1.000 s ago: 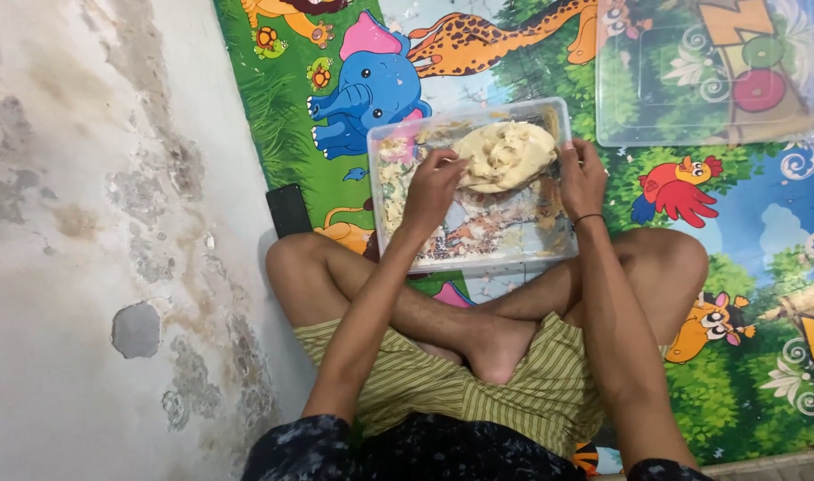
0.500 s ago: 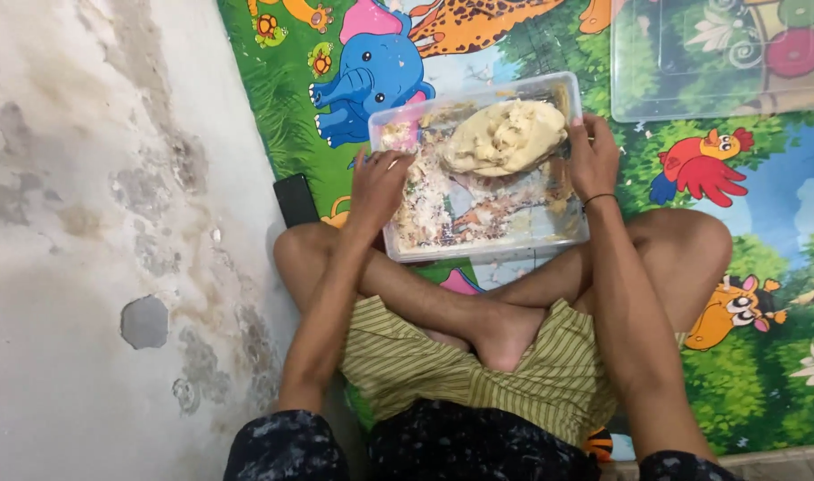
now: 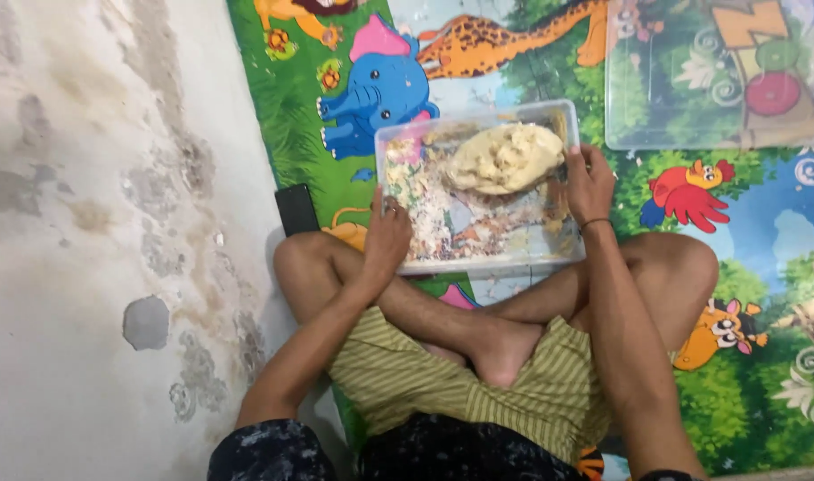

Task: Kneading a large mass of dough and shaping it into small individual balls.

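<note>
Gripping opposite rims of the clear tub [image 3: 478,264], left hand [image 3: 387,239] and right hand [image 3: 589,183] flank the dough [image 3: 507,157].

Even soft daylight, faint shadows (mild blur), no glare.

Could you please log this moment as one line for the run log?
left hand: grips tub's left rim | right hand: grips right rim | clear plastic tub: on mat by legs | dough lump: inside, far end

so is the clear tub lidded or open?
Open. The clear tub has no lid on it; the dough lump sits exposed inside. A separate clear lid-like tray lies on the mat beyond.
</note>
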